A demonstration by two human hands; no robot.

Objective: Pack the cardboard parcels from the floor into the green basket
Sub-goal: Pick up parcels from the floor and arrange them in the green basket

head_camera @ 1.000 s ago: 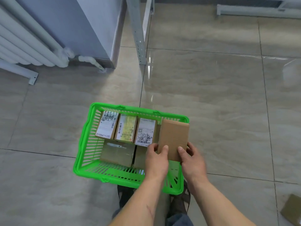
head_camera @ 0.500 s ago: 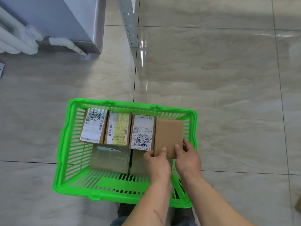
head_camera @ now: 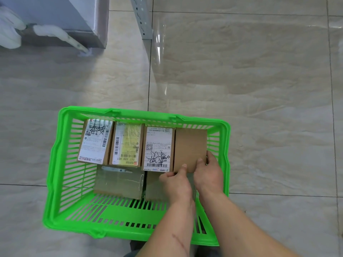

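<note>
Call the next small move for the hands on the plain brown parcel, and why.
Probably let go and draw both hands back. The plain parcel already stands in the green basket, last in the far row beside the labelled parcel. The left hand and right hand only pinch its near edge.

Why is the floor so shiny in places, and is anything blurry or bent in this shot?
Head view: glare streaks the tiles beside the metal post; the basket rim bows from the wide lens; its left edge smears slightly; labels stay readable.
</note>
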